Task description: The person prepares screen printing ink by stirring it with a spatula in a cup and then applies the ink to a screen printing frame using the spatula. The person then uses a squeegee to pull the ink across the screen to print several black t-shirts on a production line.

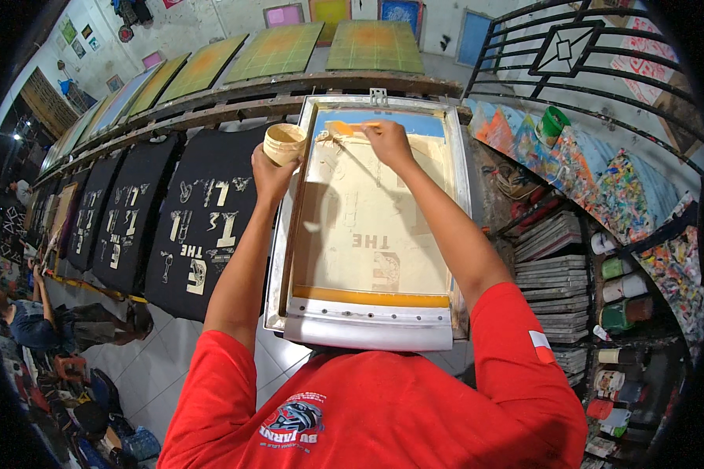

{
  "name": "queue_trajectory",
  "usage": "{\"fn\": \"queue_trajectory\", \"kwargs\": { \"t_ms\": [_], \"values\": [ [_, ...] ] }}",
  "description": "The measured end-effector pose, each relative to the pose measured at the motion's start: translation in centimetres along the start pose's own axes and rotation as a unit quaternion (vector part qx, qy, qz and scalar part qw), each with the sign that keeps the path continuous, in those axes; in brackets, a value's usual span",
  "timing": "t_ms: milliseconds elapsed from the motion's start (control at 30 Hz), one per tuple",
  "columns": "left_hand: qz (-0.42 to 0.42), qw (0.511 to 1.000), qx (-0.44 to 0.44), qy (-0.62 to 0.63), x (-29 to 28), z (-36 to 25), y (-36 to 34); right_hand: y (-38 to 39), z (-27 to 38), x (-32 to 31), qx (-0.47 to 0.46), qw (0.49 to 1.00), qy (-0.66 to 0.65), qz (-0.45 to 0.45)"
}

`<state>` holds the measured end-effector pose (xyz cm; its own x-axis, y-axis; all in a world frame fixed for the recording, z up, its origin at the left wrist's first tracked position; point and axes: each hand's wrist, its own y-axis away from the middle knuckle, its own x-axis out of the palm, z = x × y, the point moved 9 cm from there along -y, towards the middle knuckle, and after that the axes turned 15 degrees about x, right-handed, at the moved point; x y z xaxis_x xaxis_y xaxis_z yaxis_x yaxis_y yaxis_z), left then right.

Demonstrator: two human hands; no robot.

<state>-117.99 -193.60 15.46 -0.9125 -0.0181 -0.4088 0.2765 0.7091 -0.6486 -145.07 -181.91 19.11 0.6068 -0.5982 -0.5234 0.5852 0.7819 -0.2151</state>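
In front of me lies a screen-printing frame with a silver metal border. Cream ink coats much of its mesh, and printed shapes show through. My left hand is closed round a small cream plastic tub, held upright by the frame's far left side. With my right hand I grip an orange-yellow spatula, its blade over thick ink near the far end of the mesh. A squeegee with a silver holder and orange blade rests across the near end.
Black T-shirts with cream prints lie in a row to my left. Beyond the rail stand several yellow-green panels. At right are a green bucket, an ink-splattered slope and stacked frames. A person is at far left.
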Motion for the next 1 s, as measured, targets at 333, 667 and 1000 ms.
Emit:
{"fn": "queue_trajectory", "kwargs": {
  "t_ms": [333,667,1000],
  "values": [
    [0.004,1.000,-0.004,0.007,0.3,-1.3,0.0,0.1,-1.1,-3.2,-0.045,0.999,0.018,-0.010],
    [-0.002,0.998,-0.008,0.059,1.4,-3.8,1.5,4.4,-9.2,-14.2,0.050,0.985,-0.138,-0.090],
    [0.015,0.987,-0.041,0.154,0.9,-6.4,4.6,18.2,-8.7,-15.1,-0.026,0.969,0.200,-0.143]
  ]
}}
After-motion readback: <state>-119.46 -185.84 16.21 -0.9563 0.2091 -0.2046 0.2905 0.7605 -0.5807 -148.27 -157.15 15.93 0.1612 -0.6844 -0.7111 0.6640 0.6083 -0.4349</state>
